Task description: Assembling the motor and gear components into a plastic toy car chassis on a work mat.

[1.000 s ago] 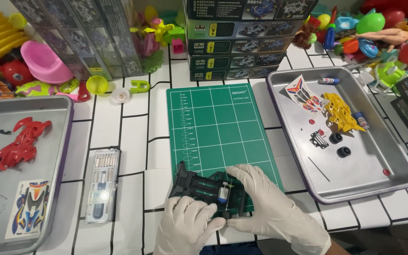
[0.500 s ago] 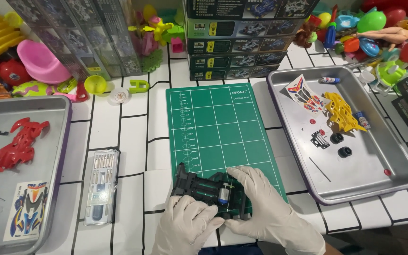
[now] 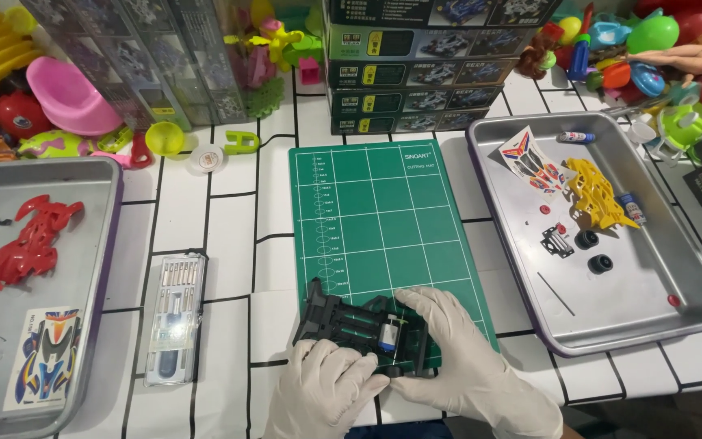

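Centrally, at the near edge of the table on the green cutting mat [image 3: 383, 219], both gloved hands—left hand [image 3: 327, 398], right hand [image 3: 461, 362]—close their fingers around a black toy-car chassis [image 3: 363, 327], seemingly light, stiff plastic with fragile fittings, best held by its side rails.

Dark flat kit boxes [image 3: 416, 77] stack behind the green mat, clear-fronted packages [image 3: 148, 57] lean left, colourful sticker sheets [image 3: 534, 167] lie in trays.
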